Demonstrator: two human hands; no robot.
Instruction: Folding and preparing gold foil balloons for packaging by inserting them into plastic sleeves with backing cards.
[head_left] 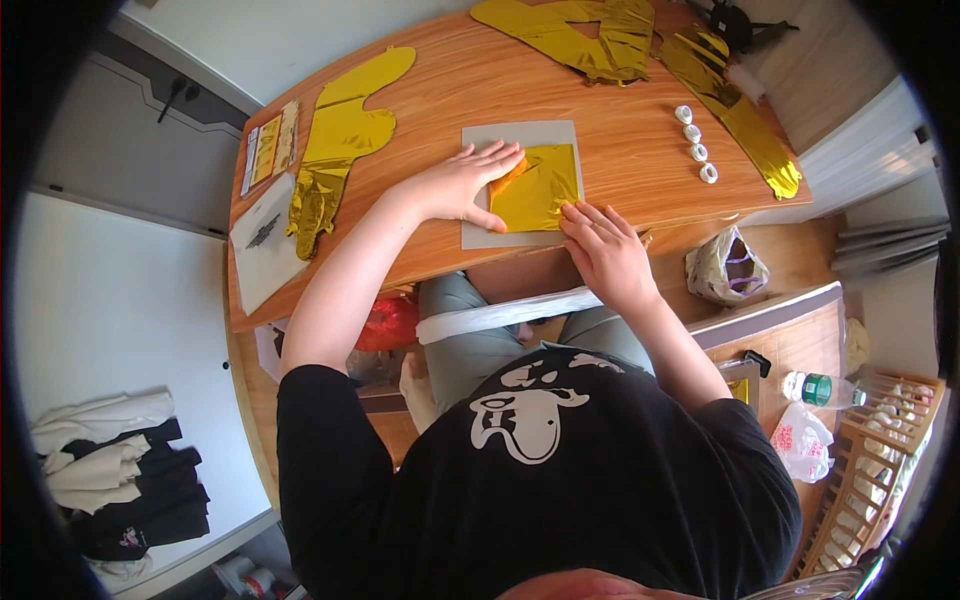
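Observation:
A flat, folded sheet of gold foil [540,195] lies on a grey square board [519,130] near the table's front edge. My left hand [462,188] rests on the foil's left side, thumb and fingers spread, with a creased orange-gold fold beside the fingertips. At the foil's lower right corner, the fingers of my right hand [612,252] lie outstretched on its edge. Its thumb is mostly hidden. Flat gold foil balloons lie around: one at the left [350,125], a triangular one [570,35] at the back and a long one [735,115] at the right.
Several small white rolls [697,145] stand in a row on the wooden table [420,250]. Printed cards [270,148] and a clear plastic packet [265,232] lie at its left end. Right of my legs are a patterned bag [727,268], a bottle [825,390] and a wooden rack [870,470].

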